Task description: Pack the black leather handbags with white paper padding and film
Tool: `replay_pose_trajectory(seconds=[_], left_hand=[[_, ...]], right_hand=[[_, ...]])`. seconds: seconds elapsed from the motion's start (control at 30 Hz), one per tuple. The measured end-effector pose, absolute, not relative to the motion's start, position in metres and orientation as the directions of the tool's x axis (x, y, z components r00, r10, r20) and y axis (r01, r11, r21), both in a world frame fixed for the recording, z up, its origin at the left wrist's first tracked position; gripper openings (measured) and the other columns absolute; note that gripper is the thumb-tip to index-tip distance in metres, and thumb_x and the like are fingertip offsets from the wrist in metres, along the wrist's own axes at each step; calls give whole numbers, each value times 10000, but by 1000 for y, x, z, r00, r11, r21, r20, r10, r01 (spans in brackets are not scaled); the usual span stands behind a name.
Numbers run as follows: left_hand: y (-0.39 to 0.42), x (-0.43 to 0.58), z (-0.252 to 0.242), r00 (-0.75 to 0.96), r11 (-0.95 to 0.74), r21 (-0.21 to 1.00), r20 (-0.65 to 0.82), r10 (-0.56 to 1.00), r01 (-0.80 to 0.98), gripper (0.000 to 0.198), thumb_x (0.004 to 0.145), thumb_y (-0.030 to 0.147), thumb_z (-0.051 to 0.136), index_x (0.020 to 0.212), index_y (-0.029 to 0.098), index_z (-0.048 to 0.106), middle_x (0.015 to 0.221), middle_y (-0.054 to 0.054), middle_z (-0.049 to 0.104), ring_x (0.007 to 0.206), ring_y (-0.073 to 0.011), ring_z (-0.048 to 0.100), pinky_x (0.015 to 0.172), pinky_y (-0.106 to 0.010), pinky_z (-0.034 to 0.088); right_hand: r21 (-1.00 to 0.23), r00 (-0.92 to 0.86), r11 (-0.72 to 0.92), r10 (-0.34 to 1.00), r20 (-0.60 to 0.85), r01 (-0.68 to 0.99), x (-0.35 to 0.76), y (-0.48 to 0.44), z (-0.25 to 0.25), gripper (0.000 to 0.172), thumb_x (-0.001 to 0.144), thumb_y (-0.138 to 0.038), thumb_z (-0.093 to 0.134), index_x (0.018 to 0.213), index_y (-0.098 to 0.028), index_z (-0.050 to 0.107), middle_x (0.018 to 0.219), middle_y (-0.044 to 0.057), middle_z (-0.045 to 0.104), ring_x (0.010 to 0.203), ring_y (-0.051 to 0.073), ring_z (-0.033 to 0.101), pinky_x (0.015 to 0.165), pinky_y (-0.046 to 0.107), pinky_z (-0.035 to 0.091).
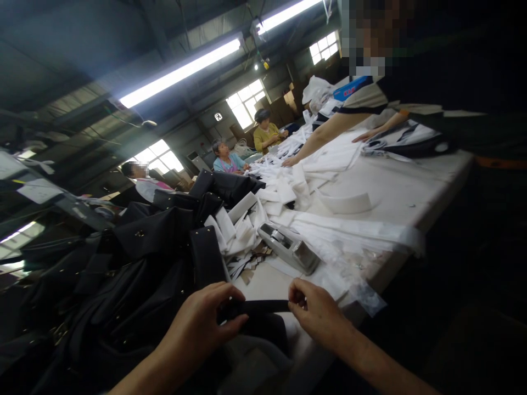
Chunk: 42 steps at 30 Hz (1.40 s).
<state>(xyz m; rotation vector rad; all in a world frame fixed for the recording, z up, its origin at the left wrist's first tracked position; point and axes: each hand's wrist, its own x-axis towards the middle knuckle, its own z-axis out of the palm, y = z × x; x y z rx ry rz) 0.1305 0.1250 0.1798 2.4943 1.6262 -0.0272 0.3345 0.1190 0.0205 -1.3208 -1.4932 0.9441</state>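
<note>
A black strap point(267, 306) is stretched between my two hands at the near edge of the table. My left hand point(212, 312) is curled round its left end, thumb below and fingers above. With fingertips pinched, my right hand point(315, 307) holds the other end. Beneath the strap lies dark material point(267, 334), partly hidden, and I cannot tell what it belongs to. Just beyond my hands a grey tape dispenser point(288, 247) stands on the table. Many black bags point(152, 236) are heaped to the left, close to my left hand.
White foam strips point(247, 225) and white sheets point(341, 203) cover much of the long table point(436, 192). Clear plastic point(366, 296) hangs at its right edge. A co-worker's arm point(325, 134) reaches in from the right; several people point(267, 134) sit along the far side.
</note>
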Motion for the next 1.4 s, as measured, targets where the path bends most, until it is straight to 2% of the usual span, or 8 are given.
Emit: replay_pose_trajectory(seconds=[0.3, 0.5, 0.6, 0.73, 0.8, 0.9, 1.17, 1.4], left_hand=[[126, 131, 181, 413, -401, 119, -107, 904, 908, 162, 785, 345, 669, 929, 271, 680, 869, 15, 700, 771, -176, 633, 699, -274, 452], [126, 130, 180, 397, -385, 109, -125, 909, 917, 176, 780, 360, 673, 935, 277, 687, 875, 22, 704, 766, -176, 633, 692, -273, 455], [127, 130, 180, 384, -374, 91, -135, 914, 923, 195, 784, 372, 670, 952, 275, 691, 887, 18, 711, 762, -179, 637, 690, -277, 456], [127, 129, 179, 390, -380, 91, -138, 910, 920, 209, 793, 396, 674, 960, 271, 691, 900, 13, 718, 788, -185, 649, 709, -277, 465], [128, 127, 179, 399, -388, 101, -138, 906, 916, 222, 800, 402, 676, 981, 274, 688, 925, 12, 723, 827, -190, 658, 734, -276, 472], [127, 124, 180, 402, -388, 111, -155, 902, 915, 242, 809, 400, 672, 1020, 283, 682, 967, 15, 726, 860, -190, 665, 757, -274, 479], [127, 125, 181, 387, -377, 91, -167, 907, 922, 210, 800, 370, 679, 999, 301, 676, 947, 52, 724, 841, -163, 669, 746, -255, 482], [129, 122, 179, 348, -333, 113, -165, 923, 936, 246, 783, 382, 687, 1018, 307, 679, 955, 63, 730, 849, -160, 675, 759, -253, 490]], right_hand=[[-850, -15, 177, 981, 195, 496, 340, 117, 6, 202, 741, -7, 483, 748, -200, 544, 807, 40, 626, 823, 196, 578, 733, 291, 414], [-775, -34, 116, 992, 122, 621, 343, 112, 10, 229, 781, -13, 497, 829, -196, 626, 867, 69, 668, 865, 242, 613, 738, 345, 442], [-733, -23, 171, 978, 208, 658, 338, 111, 22, 271, 797, 1, 504, 886, -186, 678, 1039, 115, 688, 1027, 296, 603, 856, 419, 448], [-808, -60, 442, 888, 456, 391, 318, 111, 42, 242, 864, -121, 607, 1065, -219, 702, 1292, 92, 624, 1227, 277, 521, 1067, 427, 364], [-863, -124, 481, 876, 466, 154, 308, 113, 50, 215, 877, -199, 644, 1077, -247, 707, 1153, 50, 690, 1105, 224, 599, 998, 351, 434], [-925, -149, 376, 913, 381, -58, 299, 117, 55, 154, 839, -227, 692, 985, -252, 736, 971, 11, 722, 949, 190, 650, 875, 291, 478], [-979, -330, -47, 944, 21, -197, 298, 135, 54, 115, 761, -214, 675, 834, -166, 751, 685, -19, 630, 633, 118, 542, 584, 216, 406], [-973, -360, -63, 933, 21, -220, 298, 140, 56, 111, 742, -219, 665, 807, -152, 726, 728, -19, 623, 641, 101, 521, 587, 201, 391]])
